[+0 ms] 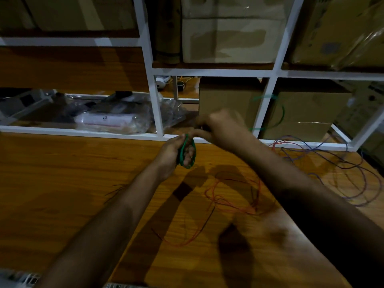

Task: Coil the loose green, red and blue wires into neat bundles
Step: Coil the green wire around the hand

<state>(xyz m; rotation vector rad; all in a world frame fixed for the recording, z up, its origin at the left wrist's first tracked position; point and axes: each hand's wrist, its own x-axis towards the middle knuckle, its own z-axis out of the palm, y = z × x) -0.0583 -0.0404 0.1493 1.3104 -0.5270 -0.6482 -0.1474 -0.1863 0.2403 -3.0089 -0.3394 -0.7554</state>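
A small oval coil of green wire (188,151) is held in the left hand (174,151), the loops wound round its curled fingers, just in front of the white shelf frame (154,104). The right hand (220,126) is raised against that frame and blurred; its fingers are curled and appear to pinch the wire's free end, though this cannot be told for certain. A thin green strand is seen arcing right of the hand, across a brown cardboard box (301,113) inside the frame. On the glossy wood-grain table (62,173) below the frame, red wire (232,196) lies in loose tangled loops between the forearms. Blue wire (340,167) is spread in wide loops at the frame's right foot. Crinkled clear plastic bags (116,119) lie inside the frame, left.
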